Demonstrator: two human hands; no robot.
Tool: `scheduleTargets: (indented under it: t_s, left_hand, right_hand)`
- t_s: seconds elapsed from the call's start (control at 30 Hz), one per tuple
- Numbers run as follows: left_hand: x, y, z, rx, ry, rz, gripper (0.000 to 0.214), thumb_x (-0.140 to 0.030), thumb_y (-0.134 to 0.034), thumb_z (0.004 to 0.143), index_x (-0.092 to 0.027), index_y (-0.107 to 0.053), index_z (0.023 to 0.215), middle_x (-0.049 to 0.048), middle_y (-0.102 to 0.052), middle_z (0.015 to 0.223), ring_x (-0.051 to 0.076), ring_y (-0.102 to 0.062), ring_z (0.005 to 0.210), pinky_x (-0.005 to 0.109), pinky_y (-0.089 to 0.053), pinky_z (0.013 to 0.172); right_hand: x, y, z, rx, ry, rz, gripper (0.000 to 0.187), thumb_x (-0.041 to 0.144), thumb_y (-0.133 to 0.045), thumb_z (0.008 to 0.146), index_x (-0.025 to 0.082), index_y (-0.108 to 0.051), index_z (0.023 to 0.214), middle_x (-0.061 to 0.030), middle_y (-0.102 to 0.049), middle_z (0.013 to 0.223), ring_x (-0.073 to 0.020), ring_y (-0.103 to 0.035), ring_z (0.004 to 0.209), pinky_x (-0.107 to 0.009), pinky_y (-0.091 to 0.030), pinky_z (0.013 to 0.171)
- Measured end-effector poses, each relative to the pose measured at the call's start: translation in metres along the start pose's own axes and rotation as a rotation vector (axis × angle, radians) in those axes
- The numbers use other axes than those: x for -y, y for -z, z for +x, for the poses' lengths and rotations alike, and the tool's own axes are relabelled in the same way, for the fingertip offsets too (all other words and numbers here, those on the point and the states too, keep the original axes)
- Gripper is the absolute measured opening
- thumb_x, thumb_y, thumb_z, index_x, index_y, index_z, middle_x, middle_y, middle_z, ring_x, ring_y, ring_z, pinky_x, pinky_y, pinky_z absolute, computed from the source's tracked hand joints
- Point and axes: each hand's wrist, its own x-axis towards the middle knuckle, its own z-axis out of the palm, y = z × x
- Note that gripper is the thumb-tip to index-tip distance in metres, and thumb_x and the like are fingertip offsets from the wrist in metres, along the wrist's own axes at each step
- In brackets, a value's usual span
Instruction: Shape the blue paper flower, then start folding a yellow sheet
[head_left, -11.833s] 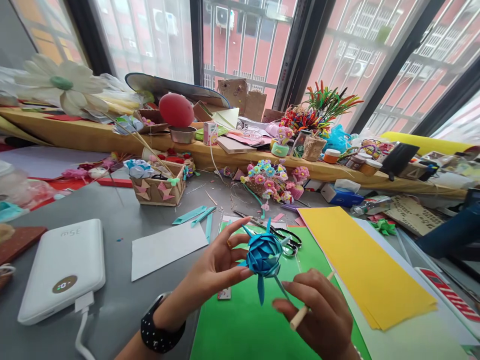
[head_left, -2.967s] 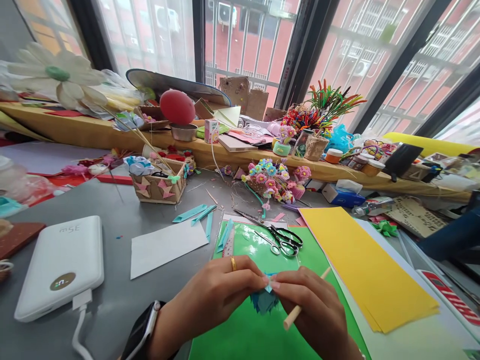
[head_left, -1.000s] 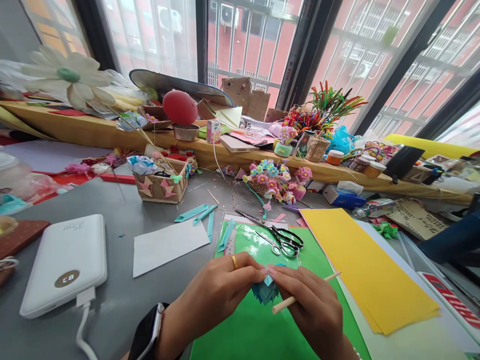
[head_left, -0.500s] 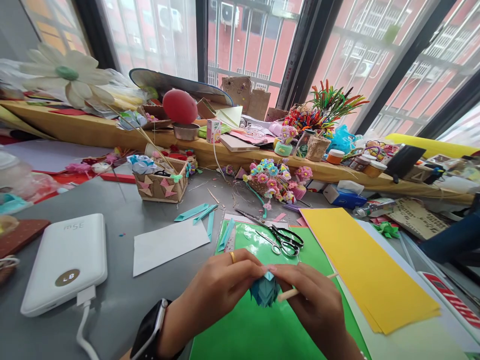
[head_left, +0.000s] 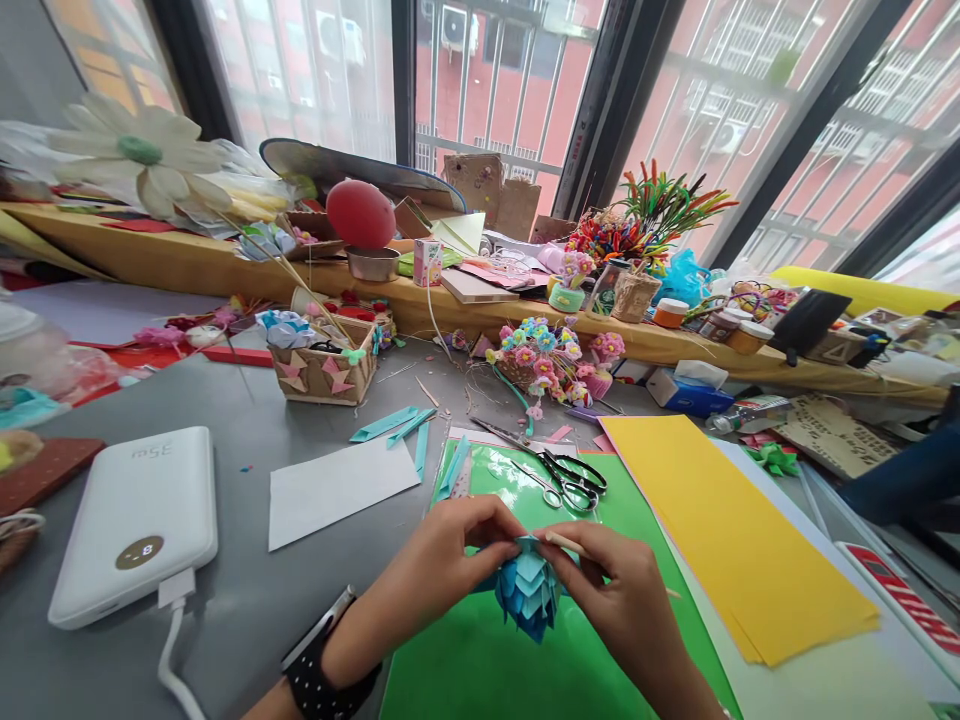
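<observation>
Blue scaly paper flower (head_left: 527, 592) sits pinched between left hand (head_left: 450, 560) and right hand (head_left: 619, 592).

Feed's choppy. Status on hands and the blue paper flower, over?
Left hand grips the blue folded-paper flower above the green sheet. Right hand holds a thin wooden stick against its top. Black-handled scissors lie beyond, apart.

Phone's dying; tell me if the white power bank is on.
On: the power bank shows lit marks on its round display, with a white cable plugged in.
</observation>
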Motion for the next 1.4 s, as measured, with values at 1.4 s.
scheduleTargets:
  t_s: [1.4]
  left_hand:
    - [-0.011,0.01,-0.007,0.069,0.047,0.052,0.062,-0.033,-0.067,0.07,-0.025,-0.034,0.122,0.0016,-0.054,0.095,0.016,-0.054,0.079,0.03,-0.045,0.074]
  right_hand:
    - [0.005,0.008,0.0,0.015,-0.416,0.327,0.019,0.034,-0.057,0.076,0.019,-0.068,0.081,-0.0015,-0.059,0.058,-0.0173,-0.06,0.059,-0.028,-0.053,0.062]
